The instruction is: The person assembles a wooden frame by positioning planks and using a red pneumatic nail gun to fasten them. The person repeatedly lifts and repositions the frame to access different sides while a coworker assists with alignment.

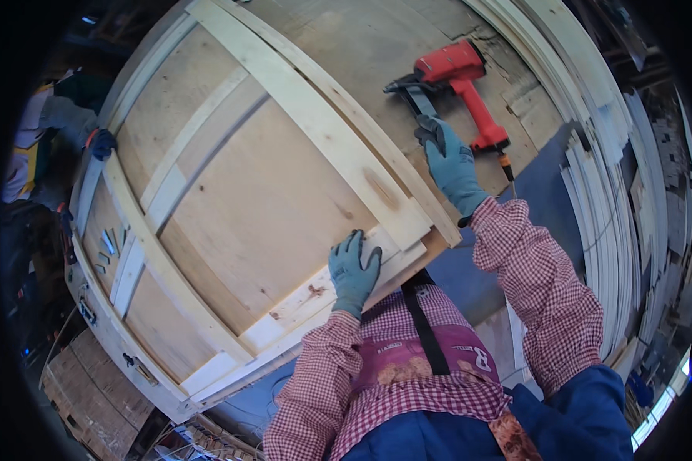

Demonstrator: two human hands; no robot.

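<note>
My left hand (354, 270), in a blue-grey glove, lies flat with fingers spread on the near edge batten of a large plywood panel (261, 200) framed with pale wooden battens. My right hand (450, 163), gloved the same, reaches out with fingers apart toward a red nail gun (457, 84) lying on the plywood beyond the panel. Its fingertips are at the tool's dark magazine; I cannot tell whether they touch it. A wide batten (315, 123) runs diagonally across the panel between my two hands.
Stacks of pale wooden slats (600, 177) run along the right side. A blue floor area (546, 192) shows beside the panel. A person in dark and yellow clothing (34, 154) stands at the far left. A wooden pallet (84, 384) sits at lower left.
</note>
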